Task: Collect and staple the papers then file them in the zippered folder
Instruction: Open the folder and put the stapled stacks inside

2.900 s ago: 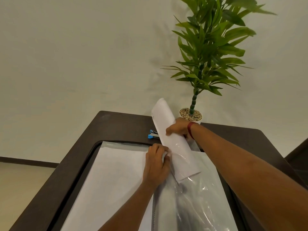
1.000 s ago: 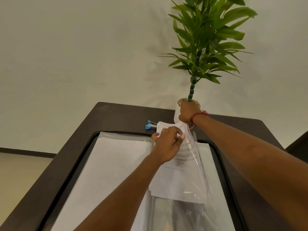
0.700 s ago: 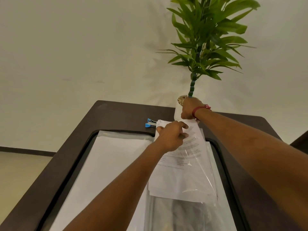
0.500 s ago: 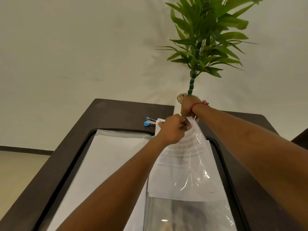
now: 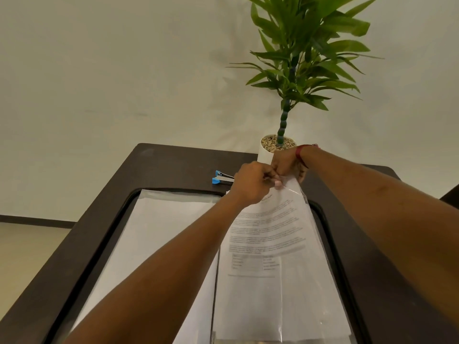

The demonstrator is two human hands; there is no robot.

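In the three-o'clock half of the clear plastic zippered folder [image 5: 178, 195] lie the printed white papers [image 5: 268, 234], the left hand [image 5: 250, 182] and right hand [image 5: 289, 165] both pinching its twelve-o'clock edge, so filing looks nearly done and zipping it shut seems next.

Both forearms are left uncovered as far as the edges of the view, the left forearm [image 5: 161, 269] and the right forearm [image 5: 372, 207] alike. A thin red band [image 5: 299, 155] is worn round the wrist just behind the right grip [image 5: 288, 165]. A small reddish lump is seen at the band's upper end, too small to be made out.
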